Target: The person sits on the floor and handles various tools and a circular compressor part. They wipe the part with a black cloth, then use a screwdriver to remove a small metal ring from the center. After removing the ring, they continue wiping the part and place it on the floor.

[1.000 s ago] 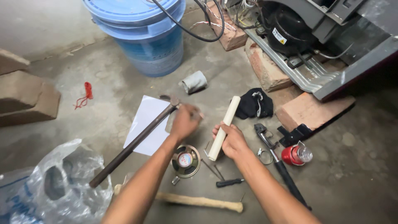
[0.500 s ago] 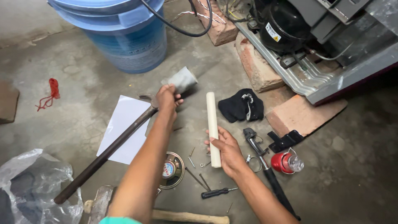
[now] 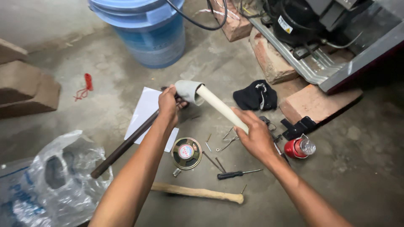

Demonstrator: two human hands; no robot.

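Hands joined pipe and elbow above the floor.
Left hand (image 3: 168, 105) gripped grey elbow (image 3: 188, 90); right hand (image 3: 254, 136) wrapped white pipe (image 3: 219, 107), hiding its lower end.

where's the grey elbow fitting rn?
Head view, centre: the grey elbow fitting is in the left hand, on the end of the white pipe held by the right hand.

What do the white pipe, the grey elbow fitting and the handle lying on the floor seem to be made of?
White pipe: likely plastic, smooth, matte, evenly off-white.
Grey elbow fitting: probably plastic too, dull grey, moulded-looking bend; metal cannot be excluded.
Handle: wood, pale tan, unpainted, with a grainy, worn surface.
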